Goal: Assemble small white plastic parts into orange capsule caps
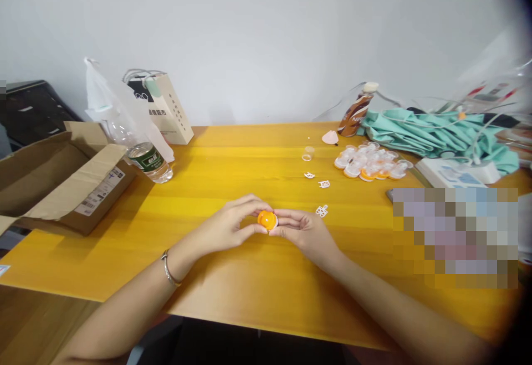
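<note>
Near the middle of the table, a small round orange plastic piece [266,219] with a domed top is held between both hands. My left hand [235,224] pinches it from the left with thumb and fingers. From the right, my right hand [302,231] grips its edge, where a pale rim shows. The underside of the piece is hidden. Just past my right hand lies a flat white cut-out part [321,211]. Two similar white parts, one nearer [324,184] and one farther [308,175], lie beyond it, with a small clear cup [307,153] behind them.
Right of centre sits a cluster of clear capsules with orange or white bases [368,163]. Behind are a brown drink bottle [356,111], teal cloth [436,135] and a white box [453,174]. On the left stand an open carton [97,199], a water bottle [152,163] and a paper bag [174,107].
</note>
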A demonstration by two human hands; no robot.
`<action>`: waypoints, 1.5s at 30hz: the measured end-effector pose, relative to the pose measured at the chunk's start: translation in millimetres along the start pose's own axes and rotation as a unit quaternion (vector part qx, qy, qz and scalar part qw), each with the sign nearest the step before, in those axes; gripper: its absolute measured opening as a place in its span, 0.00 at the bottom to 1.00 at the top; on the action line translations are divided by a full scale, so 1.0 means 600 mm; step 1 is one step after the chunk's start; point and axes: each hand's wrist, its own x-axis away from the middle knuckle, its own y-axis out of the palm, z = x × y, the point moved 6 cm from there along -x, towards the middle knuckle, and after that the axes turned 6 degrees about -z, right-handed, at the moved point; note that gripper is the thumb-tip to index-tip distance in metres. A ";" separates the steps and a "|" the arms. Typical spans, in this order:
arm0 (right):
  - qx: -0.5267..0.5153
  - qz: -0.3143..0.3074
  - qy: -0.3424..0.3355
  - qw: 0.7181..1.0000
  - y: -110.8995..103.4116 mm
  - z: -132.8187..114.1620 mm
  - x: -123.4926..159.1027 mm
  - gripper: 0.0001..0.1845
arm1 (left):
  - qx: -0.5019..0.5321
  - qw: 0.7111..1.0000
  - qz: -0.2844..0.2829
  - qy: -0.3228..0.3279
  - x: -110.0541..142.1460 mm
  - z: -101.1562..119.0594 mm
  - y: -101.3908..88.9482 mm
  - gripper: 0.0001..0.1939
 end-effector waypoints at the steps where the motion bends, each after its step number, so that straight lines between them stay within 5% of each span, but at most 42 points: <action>1: 0.002 0.000 0.000 1.000 0.000 0.001 0.000 0.19 | -0.006 1.000 -0.004 0.003 0.000 0.001 0.001 0.13; 9: 0.018 -0.016 0.015 1.000 0.000 0.012 -0.003 0.16 | -0.051 0.997 -0.061 0.024 0.001 0.007 0.004 0.13; 16: 0.000 0.004 0.020 1.000 0.002 0.009 0.000 0.18 | -0.081 0.996 -0.034 -0.005 0.002 0.003 0.000 0.11; 24: -0.011 0.004 0.041 0.999 0.000 0.020 -0.001 0.20 | -0.038 0.996 -0.077 0.008 -0.001 -0.001 0.003 0.13; 31: -0.013 -0.017 0.031 0.999 0.000 0.013 -0.004 0.21 | 0.015 1.000 -0.018 -0.018 -0.001 -0.011 0.000 0.14; 37: -0.003 -0.008 0.023 1.000 -0.009 0.013 -0.006 0.21 | -0.002 0.998 0.043 -0.046 0.005 -0.027 -0.040 0.13; 45: 0.006 -0.042 0.023 0.999 -0.014 0.014 -0.013 0.22 | -0.143 0.975 -0.103 -0.138 0.010 -0.077 -0.012 0.08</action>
